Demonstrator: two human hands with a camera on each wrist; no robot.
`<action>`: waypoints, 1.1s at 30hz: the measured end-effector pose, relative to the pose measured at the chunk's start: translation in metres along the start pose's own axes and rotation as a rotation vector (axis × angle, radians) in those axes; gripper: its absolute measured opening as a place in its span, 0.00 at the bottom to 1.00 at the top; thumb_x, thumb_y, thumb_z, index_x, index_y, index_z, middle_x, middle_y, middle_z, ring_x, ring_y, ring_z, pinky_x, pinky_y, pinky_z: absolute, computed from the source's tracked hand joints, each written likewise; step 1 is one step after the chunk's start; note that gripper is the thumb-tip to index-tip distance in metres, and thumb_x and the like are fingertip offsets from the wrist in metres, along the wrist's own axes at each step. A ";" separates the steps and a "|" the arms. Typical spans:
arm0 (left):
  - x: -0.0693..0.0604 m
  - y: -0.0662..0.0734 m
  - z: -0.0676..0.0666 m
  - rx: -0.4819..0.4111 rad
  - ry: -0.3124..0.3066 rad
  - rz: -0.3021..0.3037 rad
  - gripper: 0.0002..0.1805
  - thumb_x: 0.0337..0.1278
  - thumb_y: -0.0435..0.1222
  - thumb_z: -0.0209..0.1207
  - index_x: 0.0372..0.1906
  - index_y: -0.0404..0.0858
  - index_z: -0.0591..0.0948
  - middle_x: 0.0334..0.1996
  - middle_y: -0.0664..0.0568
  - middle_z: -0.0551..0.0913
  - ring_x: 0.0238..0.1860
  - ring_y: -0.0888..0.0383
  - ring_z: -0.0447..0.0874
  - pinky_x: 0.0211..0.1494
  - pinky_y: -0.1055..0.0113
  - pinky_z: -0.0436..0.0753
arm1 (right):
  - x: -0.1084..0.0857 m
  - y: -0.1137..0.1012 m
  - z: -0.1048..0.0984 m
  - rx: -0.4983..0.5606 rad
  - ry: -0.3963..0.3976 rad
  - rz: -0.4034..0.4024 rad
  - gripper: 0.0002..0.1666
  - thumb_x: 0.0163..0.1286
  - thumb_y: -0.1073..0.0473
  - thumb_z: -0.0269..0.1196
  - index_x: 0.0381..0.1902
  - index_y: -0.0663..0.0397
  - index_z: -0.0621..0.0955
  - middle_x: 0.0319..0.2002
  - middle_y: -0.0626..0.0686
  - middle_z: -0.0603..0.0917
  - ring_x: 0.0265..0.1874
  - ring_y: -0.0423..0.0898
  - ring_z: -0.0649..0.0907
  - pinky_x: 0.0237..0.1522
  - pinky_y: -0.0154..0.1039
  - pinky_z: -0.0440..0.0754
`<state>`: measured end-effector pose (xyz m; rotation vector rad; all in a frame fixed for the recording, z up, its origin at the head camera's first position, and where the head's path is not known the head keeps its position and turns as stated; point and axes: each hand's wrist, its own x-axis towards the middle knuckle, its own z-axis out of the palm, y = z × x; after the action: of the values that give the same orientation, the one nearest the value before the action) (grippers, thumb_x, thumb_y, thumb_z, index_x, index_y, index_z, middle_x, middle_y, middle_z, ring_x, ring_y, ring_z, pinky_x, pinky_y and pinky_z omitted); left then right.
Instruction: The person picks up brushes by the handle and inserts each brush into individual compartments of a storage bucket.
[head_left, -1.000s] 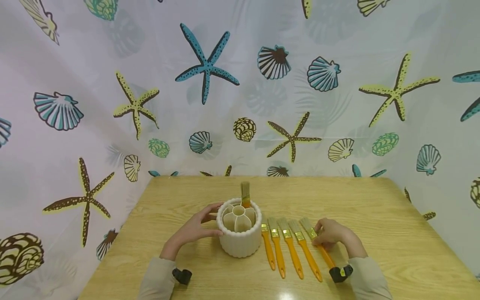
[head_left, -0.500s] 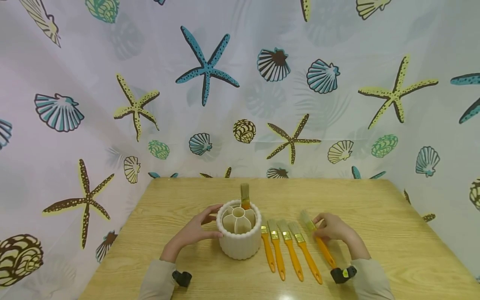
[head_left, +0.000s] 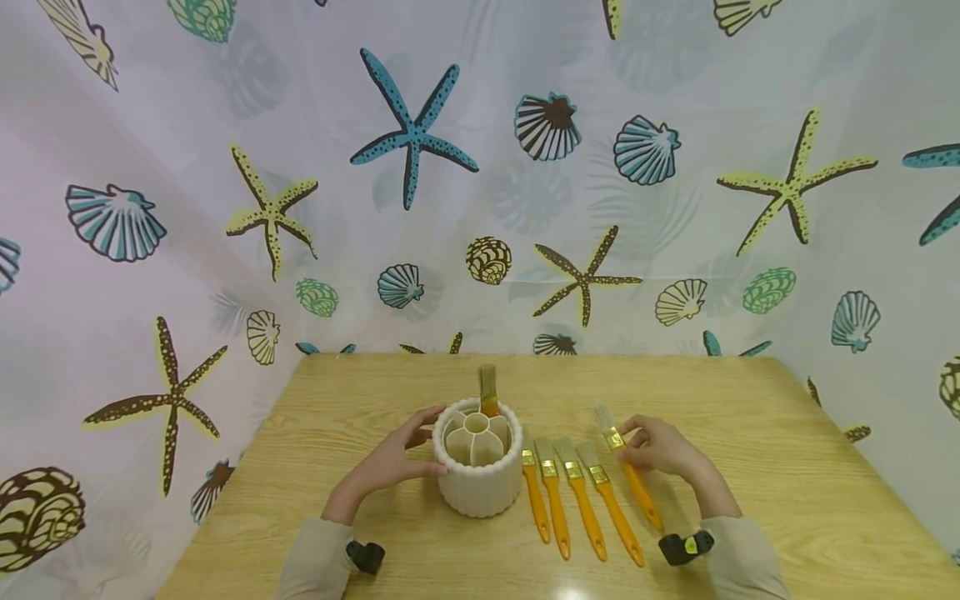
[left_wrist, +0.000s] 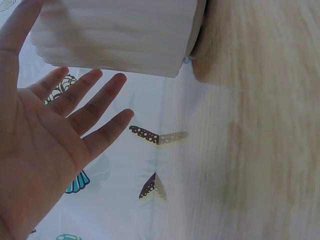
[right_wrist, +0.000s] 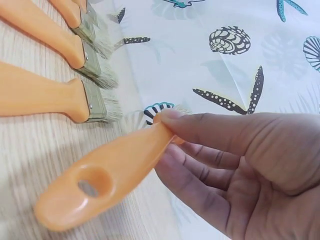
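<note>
My right hand (head_left: 663,446) pinches an orange-handled paintbrush (head_left: 637,487) between thumb and fingers. In the right wrist view its handle (right_wrist: 85,192) slants down toward the camera, with the hanging hole showing; the hand hides most of the bristles there. A white ribbed holder (head_left: 480,492) with petal-shaped compartments stands upright on the table. One paintbrush (head_left: 489,392) is in a rear compartment, bristles up. Spread around the holder's left side is my left hand (head_left: 390,458), thumb at the front and fingers behind. Its fingers look fairly straight in the left wrist view.
Several more paintbrushes (head_left: 581,500) lie in a row on the wooden table (head_left: 375,379), between holder and right hand, bristles pointing away. A white curtain (head_left: 480,167) printed with starfish and shells surrounds the table's back and sides.
My right hand has drawn its paintbrush up and slightly away from the row, and the handle end has moved away from the wrist. The left hand and holder stay put.
</note>
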<state>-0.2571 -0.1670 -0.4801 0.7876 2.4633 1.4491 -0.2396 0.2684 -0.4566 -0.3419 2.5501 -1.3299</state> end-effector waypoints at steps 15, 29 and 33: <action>0.004 0.003 0.002 0.014 -0.004 0.009 0.50 0.44 0.48 0.69 0.72 0.54 0.54 0.68 0.57 0.60 0.62 0.49 0.68 0.65 0.46 0.64 | 0.006 -0.008 0.000 0.000 0.039 -0.055 0.26 0.62 0.65 0.62 0.55 0.72 0.69 0.33 0.59 0.78 0.27 0.48 0.82 0.33 0.46 0.84; 0.004 -0.004 0.005 0.000 -0.021 0.017 0.50 0.44 0.47 0.69 0.72 0.56 0.53 0.69 0.57 0.58 0.66 0.47 0.62 0.67 0.47 0.63 | 0.007 -0.027 0.004 0.019 0.089 -0.128 0.25 0.65 0.64 0.60 0.57 0.69 0.68 0.34 0.60 0.77 0.30 0.49 0.82 0.36 0.46 0.84; 0.004 -0.005 0.006 -0.007 -0.024 0.018 0.51 0.45 0.47 0.69 0.72 0.55 0.52 0.69 0.57 0.57 0.66 0.47 0.62 0.67 0.48 0.63 | 0.008 -0.029 0.006 0.021 0.115 -0.133 0.25 0.65 0.62 0.61 0.57 0.67 0.68 0.36 0.61 0.77 0.31 0.49 0.83 0.36 0.46 0.84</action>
<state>-0.2602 -0.1621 -0.4871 0.8229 2.4387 1.4453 -0.2429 0.2454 -0.4370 -0.4502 2.6456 -1.4618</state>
